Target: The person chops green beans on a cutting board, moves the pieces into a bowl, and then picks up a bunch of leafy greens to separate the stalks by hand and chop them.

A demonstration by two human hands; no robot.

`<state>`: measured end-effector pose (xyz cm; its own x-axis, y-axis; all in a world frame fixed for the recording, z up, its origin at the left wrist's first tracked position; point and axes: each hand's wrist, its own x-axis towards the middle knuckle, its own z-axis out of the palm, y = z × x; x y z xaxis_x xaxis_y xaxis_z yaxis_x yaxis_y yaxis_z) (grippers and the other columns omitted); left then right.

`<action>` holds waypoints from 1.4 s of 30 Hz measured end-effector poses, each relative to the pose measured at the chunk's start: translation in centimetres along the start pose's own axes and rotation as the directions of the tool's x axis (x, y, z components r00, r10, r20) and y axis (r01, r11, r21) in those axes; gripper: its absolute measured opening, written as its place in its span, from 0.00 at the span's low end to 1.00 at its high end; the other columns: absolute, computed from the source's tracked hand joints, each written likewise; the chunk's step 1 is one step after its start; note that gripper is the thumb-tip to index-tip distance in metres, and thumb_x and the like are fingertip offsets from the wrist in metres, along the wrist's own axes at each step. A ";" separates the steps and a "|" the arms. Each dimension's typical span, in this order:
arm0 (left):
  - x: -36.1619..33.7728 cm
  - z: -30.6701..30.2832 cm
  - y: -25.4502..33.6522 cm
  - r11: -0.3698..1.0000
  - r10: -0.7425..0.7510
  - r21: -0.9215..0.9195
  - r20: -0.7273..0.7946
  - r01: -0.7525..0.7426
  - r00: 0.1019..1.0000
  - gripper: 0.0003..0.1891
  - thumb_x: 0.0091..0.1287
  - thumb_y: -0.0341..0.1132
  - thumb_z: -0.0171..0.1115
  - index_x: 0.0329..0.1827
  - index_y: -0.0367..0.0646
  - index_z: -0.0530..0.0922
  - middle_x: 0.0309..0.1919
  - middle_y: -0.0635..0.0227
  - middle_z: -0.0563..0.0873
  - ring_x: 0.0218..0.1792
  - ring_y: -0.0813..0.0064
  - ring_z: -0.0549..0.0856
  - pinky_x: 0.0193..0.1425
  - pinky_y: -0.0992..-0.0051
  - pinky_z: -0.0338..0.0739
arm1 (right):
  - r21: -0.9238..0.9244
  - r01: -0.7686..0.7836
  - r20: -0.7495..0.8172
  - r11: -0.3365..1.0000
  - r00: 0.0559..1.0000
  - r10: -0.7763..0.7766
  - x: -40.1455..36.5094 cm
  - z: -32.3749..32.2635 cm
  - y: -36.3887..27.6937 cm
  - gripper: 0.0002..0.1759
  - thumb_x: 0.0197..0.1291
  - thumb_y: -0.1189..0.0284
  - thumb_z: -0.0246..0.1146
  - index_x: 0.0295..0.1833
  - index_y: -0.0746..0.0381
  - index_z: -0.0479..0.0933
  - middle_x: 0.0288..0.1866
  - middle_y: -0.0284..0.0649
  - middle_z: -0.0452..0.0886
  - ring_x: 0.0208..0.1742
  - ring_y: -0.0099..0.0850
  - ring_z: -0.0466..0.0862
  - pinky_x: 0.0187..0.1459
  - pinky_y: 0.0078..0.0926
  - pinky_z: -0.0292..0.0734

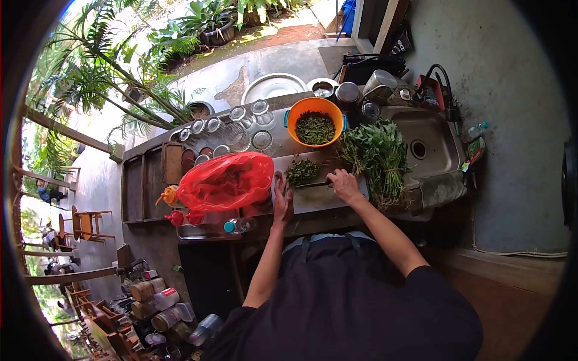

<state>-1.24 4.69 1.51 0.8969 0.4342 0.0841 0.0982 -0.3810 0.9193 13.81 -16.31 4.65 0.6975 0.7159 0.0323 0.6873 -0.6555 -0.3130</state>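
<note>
My right hand (347,188) is wrapped around the handle of a knife (314,184), whose blade lies low over the white cutting board (306,206). A small heap of chopped greens (301,171) sits on the board just beyond the blade. My left hand (282,200) stands on edge at the left side of that heap, fingers stretched out and holding nothing. Behind the board is an orange basin (315,144) with cut greens (315,127) inside. Right of the board lies a big bunch of long-stemmed leafy greens (382,157).
A red plastic bag (226,183) bulges close to my left hand, with a teal-capped bottle (240,225) in front. Several glass jars (262,141) stand behind the bag. At the right is a metal sink (438,135); metal pots (348,92) line the back.
</note>
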 end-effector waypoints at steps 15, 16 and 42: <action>-0.2 0.5 -0.9 0.997 -0.059 -0.049 0.077 0.062 0.995 0.49 0.74 0.65 0.45 0.80 0.33 0.41 0.82 0.51 0.44 0.74 0.55 0.69 0.77 0.60 0.60 | 0.052 -0.071 0.003 0.996 0.997 0.071 0.0 1.4 0.0 0.09 0.54 0.72 0.67 0.42 0.53 0.82 0.42 0.40 0.79 0.52 0.41 0.81 0.48 0.45 0.78; 0.0 0.6 -0.9 0.993 -0.049 -0.101 0.060 0.055 0.997 0.47 0.75 0.64 0.44 0.80 0.33 0.41 0.82 0.51 0.45 0.74 0.54 0.69 0.76 0.60 0.60 | 0.104 -0.088 0.026 0.991 0.996 0.086 -0.4 0.4 0.1 0.09 0.54 0.71 0.67 0.42 0.54 0.82 0.42 0.40 0.78 0.52 0.42 0.81 0.49 0.46 0.78; -2.7 0.9 -2.1 0.970 -0.089 -0.217 0.082 0.105 0.993 0.31 0.79 0.46 0.48 0.76 0.34 0.54 0.70 0.54 0.74 0.72 0.62 0.71 0.75 0.67 0.62 | 0.297 -0.462 -0.037 0.836 0.869 0.494 -1.4 1.2 -2.1 0.18 0.56 0.62 0.72 0.39 0.68 0.84 0.38 0.54 0.86 0.43 0.51 0.87 0.43 0.44 0.83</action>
<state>-3.42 3.55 -0.99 0.9168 0.3981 -0.0303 0.0962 -0.1466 0.9845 11.16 -15.71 4.15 0.9530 0.2890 -0.0911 0.1916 -0.8075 -0.5579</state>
